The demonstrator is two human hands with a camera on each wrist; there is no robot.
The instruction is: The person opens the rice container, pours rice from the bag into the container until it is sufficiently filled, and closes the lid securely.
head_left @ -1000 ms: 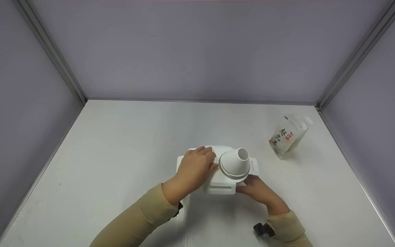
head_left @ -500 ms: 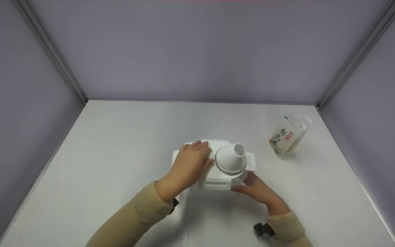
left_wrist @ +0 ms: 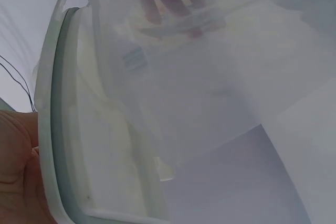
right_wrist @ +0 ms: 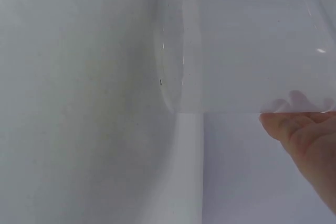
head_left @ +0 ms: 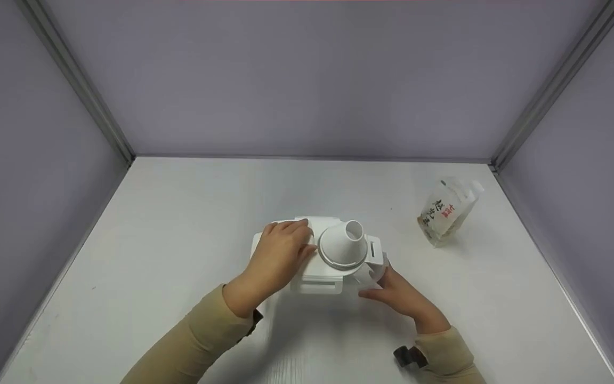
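A white lid (head_left: pixel 322 228) with a cone-shaped spout (head_left: pixel 343 245) and slotted side flaps covers much of a clear plastic container (head_left: pixel 366 276) in the head view. My left hand (head_left: pixel 279 252) grips the lid from above, its fingers bent over the top left of the spout. Seen from the left wrist, the lid's sealing rim (left_wrist: pixel 58 129) stands tilted beside the see-through container wall (left_wrist: pixel 210 87). My right hand (head_left: pixel 403 300) holds the container at its right side; in the right wrist view its fingers lie along the container's edge (right_wrist: pixel 231 109).
A see-through pouch (head_left: pixel 448 213) with black and red characters stands at the back right of the white table (head_left: pixel 190 213). Grey-purple panels (head_left: pixel 307 80) close off the back and both sides.
My left hand has moved left with the lid, which has shifted off the container's right side. More of the clear container shows now, while my right hand stays in nearly the same place.
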